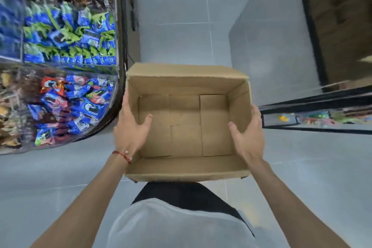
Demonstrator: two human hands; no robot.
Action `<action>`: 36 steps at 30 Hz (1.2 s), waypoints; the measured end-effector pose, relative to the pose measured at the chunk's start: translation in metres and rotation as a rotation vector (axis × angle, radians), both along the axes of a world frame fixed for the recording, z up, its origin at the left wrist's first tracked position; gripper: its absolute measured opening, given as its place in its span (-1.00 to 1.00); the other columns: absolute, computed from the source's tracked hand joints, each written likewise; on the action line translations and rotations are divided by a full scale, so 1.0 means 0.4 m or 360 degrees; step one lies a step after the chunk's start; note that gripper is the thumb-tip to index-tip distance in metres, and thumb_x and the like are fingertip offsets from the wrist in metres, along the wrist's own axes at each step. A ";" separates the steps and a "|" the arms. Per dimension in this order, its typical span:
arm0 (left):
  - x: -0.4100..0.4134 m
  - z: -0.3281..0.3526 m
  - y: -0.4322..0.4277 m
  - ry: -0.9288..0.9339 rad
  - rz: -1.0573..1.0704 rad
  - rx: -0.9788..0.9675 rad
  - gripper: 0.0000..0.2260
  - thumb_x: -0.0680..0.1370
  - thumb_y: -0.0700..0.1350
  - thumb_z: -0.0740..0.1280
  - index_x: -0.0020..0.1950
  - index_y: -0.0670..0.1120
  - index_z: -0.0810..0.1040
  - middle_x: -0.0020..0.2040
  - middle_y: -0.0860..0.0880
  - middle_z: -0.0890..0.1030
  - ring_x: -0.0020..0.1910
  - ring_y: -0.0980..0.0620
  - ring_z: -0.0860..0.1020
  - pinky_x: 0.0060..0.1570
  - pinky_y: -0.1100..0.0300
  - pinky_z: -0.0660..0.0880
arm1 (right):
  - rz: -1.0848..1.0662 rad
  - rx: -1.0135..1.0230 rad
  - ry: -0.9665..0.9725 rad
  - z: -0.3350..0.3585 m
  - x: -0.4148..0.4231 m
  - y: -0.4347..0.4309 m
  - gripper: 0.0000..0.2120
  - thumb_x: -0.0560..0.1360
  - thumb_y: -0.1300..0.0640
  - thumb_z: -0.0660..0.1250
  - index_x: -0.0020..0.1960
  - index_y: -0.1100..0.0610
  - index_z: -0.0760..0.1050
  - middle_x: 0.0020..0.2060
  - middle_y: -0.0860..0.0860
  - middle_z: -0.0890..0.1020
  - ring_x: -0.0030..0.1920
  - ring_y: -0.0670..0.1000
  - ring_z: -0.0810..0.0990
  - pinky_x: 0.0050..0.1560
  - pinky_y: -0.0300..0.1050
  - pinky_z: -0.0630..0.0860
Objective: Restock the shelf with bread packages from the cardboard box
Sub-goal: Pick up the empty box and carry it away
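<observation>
An open brown cardboard box [186, 86] is held in front of my body above the grey floor. Its inside is bare cardboard with nothing in it. My left hand [130, 127] grips the box's left wall, thumb inside and fingers outside; a red string circles that wrist. My right hand [248, 137] grips the right wall the same way. To the left stands the shelf [66, 46] packed with blue and green packages above and blue and red packages below. I cannot tell which of them are bread.
A grey tiled floor [181, 16] runs ahead between the left shelf and a second shelf unit [314, 119] on the right. A brown panel with a black edge [342, 26] rises at the far right. My white shirt and dark trousers show below the box.
</observation>
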State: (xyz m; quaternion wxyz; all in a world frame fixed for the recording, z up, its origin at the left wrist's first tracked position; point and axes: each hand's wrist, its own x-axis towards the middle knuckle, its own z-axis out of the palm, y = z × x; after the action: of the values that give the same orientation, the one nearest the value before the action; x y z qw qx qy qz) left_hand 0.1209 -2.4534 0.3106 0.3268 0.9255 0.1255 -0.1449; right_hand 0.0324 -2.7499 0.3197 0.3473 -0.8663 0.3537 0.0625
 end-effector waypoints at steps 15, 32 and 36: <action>0.070 -0.379 -0.178 0.0263 0.0927 -0.0130 -0.08 0.45 -0.11 0.44 0.59 0.20 -0.13 0.57 0.10 0.18 0.47 -0.04 0.33 0.36 -0.09 0.35 | 0.0802 -0.0036 0.0494 -0.430 0.522 -0.126 -0.12 0.58 -0.02 0.37 0.69 0.00 -0.13 0.61 0.04 0.18 0.43 0.26 0.45 0.24 0.15 0.44; 0.084 -0.829 -0.354 0.0586 0.1562 -0.0188 -0.10 0.48 -0.11 0.40 0.60 0.16 -0.15 0.59 0.04 0.13 0.42 -0.19 0.39 0.35 -0.06 0.34 | 0.0991 0.0028 0.0725 -0.921 0.647 -0.200 -0.07 0.54 0.14 0.44 0.69 0.04 -0.09 0.62 0.06 0.18 0.52 0.20 0.33 0.51 0.06 0.24; 0.070 -0.846 -0.363 0.0590 0.1654 -0.0226 -0.12 0.48 -0.11 0.39 0.60 0.17 -0.14 0.59 0.04 0.15 0.39 -0.22 0.41 0.29 -0.01 0.37 | 0.1024 0.0030 0.0711 -0.922 0.654 -0.195 -0.08 0.54 0.15 0.45 0.68 0.07 -0.07 0.59 0.08 0.21 0.49 0.21 0.36 0.49 0.05 0.25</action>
State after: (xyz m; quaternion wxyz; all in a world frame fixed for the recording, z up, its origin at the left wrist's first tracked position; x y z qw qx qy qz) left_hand 0.1490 -2.5986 -0.0280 0.3891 0.6765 0.6109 -0.1332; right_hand 0.2942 -2.8278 -0.0491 0.2324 -0.8947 0.1302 0.3586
